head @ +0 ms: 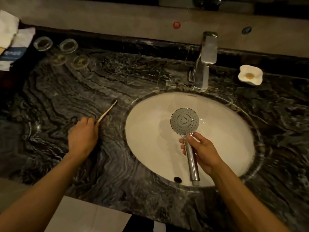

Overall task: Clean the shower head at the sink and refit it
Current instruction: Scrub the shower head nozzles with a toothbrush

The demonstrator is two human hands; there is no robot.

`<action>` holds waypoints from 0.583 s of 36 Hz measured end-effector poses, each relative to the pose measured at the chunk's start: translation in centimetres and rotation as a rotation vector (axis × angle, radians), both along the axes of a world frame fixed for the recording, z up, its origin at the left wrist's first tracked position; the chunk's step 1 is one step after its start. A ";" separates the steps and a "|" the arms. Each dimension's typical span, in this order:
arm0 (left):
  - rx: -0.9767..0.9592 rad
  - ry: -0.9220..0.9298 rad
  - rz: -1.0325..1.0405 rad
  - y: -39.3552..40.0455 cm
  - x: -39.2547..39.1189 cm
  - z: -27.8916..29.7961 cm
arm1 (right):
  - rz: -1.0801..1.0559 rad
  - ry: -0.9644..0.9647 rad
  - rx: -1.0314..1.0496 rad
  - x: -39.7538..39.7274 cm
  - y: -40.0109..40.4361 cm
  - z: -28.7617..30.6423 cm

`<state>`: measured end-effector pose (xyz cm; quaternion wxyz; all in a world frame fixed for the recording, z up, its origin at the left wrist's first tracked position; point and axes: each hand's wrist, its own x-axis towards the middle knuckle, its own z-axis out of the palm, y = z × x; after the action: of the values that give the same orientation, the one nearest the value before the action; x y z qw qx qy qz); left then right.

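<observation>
Marble counter (133,72): toothbrush (107,111), glasses (55,47), dish (250,75)

two glasses (43,43) (68,46), one toothbrush (107,111), one shower head (184,121)

A bathroom: white oval sink (217,114) set in dark marble counter (83,97), chrome tap (203,64).

Surface (66,91): dark veined marble, polished, glossy. Sink (150,148): white glazed ceramic, smooth. Tap (203,64): shiny chromed metal. Shower head (184,121): chrome handle, matt grey face. Toothbrush (107,111): pale plastic. Tumblers (43,43): clear glass. Soap dish (250,74): white, glossy.
</observation>
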<state>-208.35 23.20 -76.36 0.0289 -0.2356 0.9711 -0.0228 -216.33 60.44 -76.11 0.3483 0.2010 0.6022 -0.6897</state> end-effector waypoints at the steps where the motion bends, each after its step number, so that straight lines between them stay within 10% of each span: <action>1: -0.017 -0.020 -0.007 0.1 -0.2 0.1 | -0.005 -0.002 -0.007 0.1 0.1 0.0; 10: 0.341 0.033 0.065 5.4 -2.9 1.5 | -0.019 0.029 -0.012 1.4 0.9 -0.5; 21: 0.626 0.008 -0.577 16.0 -3.4 1.5 | -0.008 0.111 0.054 2.8 1.0 -0.9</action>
<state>-211.71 39.22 -74.87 0.0878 0.0658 0.9575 0.2669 -213.51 61.41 -76.99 0.3059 0.1741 0.6383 -0.6847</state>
